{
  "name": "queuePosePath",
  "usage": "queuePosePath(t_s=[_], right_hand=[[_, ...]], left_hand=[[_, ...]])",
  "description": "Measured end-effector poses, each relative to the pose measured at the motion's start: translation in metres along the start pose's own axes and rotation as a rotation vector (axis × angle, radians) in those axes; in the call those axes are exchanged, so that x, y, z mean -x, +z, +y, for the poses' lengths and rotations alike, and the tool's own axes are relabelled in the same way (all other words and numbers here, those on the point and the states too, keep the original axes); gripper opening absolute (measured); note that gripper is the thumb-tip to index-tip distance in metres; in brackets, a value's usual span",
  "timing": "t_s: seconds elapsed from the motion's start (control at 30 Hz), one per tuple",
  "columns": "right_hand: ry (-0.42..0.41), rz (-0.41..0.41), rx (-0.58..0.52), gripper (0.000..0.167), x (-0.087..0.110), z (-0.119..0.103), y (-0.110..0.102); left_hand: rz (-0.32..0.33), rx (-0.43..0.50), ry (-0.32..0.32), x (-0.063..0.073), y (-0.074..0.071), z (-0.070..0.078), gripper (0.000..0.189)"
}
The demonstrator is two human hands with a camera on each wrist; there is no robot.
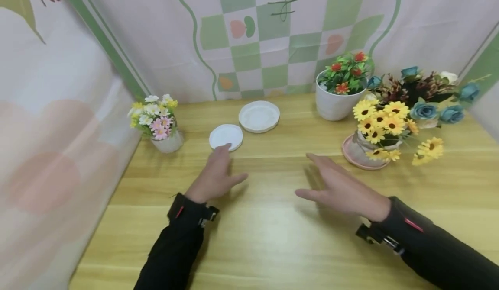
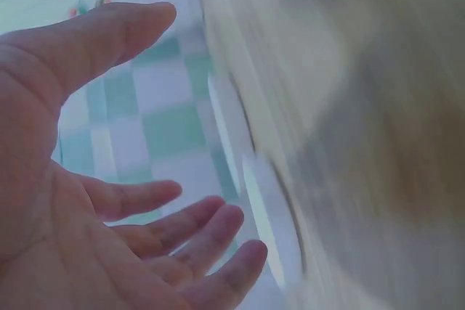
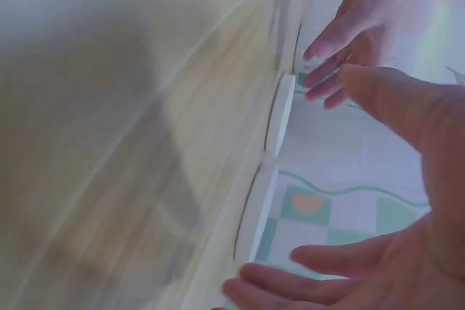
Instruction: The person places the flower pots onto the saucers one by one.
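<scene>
My left hand (image 1: 215,176) is held over the wooden table with thumb and fingers spread apart. In the head view its fingertips overlap the near edge of a small white saucer (image 1: 225,135); whether they touch it cannot be told. The left wrist view shows nothing between thumb and fingers. Just behind and to the right lies a larger white saucer (image 1: 259,117) with a scalloped rim. My right hand (image 1: 343,188) hovers to the right, its thumb and fingers also spread and holding nothing. Nearest to it is a potted bunch of yellow daisies (image 1: 380,119) on a pink saucer (image 1: 364,163).
At the back left stands a small pot of pink and white flowers (image 1: 163,127). A white pot with red flowers (image 1: 338,101) is at the back right, beside blue roses (image 1: 425,108). A checkered green and white cloth (image 1: 273,56) hangs behind the wooden table (image 1: 265,246).
</scene>
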State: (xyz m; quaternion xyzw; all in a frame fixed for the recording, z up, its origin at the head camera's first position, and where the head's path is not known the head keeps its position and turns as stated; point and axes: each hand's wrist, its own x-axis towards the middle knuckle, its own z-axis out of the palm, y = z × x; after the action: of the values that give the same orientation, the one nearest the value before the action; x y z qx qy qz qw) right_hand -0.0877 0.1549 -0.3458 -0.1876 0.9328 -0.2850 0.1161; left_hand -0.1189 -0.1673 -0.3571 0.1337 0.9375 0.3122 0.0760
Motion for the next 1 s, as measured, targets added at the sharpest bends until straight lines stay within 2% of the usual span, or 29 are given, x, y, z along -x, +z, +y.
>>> queuePosePath(t_s=[0.17, 0.3, 0.47, 0.53, 0.63, 0.7, 0.77, 0.83, 0.93, 1.0], right_hand=[[-0.056, -0.013, -0.08, 0.111, -0.039, -0.013, 0.01], [-0.11, -0.019, -0.083, 0.114, -0.072, -0.026, 0.02], [-0.222, -0.004, -0.047, 0.114, -0.111, -0.041, 0.031], [-0.278, 0.009, -0.027, 0.113, -0.125, -0.047, 0.035], [-0.335, 0.028, -0.001, 0.112, -0.147, -0.057, 0.041], [-0.338, 0.019, 0.002, 0.112, -0.161, -0.064, 0.046], [-0.324, 0.008, 0.029, 0.114, -0.173, -0.069, 0.051], [-0.293, -0.014, 0.057, 0.113, -0.183, -0.075, 0.056], [-0.244, -0.034, 0.099, 0.113, -0.194, -0.083, 0.06], [-0.2, -0.044, 0.108, 0.113, -0.199, -0.089, 0.061]], left_hand=[[0.065, 0.033, -0.148, 0.024, -0.025, -0.034, 0.105], [0.102, 0.052, -0.223, 0.033, -0.043, -0.058, 0.108], [0.169, 0.067, -0.295, 0.034, -0.058, -0.082, 0.111], [0.242, 0.085, -0.269, 0.03, -0.06, -0.091, 0.109], [0.32, 0.109, -0.3, 0.024, -0.063, -0.104, 0.113], [0.369, 0.132, -0.343, 0.021, -0.065, -0.112, 0.117], [0.386, 0.135, -0.414, 0.019, -0.069, -0.119, 0.124], [0.416, 0.139, -0.438, 0.017, -0.073, -0.126, 0.126], [0.461, 0.14, -0.42, 0.011, -0.08, -0.133, 0.119], [0.496, 0.144, -0.369, 0.005, -0.083, -0.138, 0.107]])
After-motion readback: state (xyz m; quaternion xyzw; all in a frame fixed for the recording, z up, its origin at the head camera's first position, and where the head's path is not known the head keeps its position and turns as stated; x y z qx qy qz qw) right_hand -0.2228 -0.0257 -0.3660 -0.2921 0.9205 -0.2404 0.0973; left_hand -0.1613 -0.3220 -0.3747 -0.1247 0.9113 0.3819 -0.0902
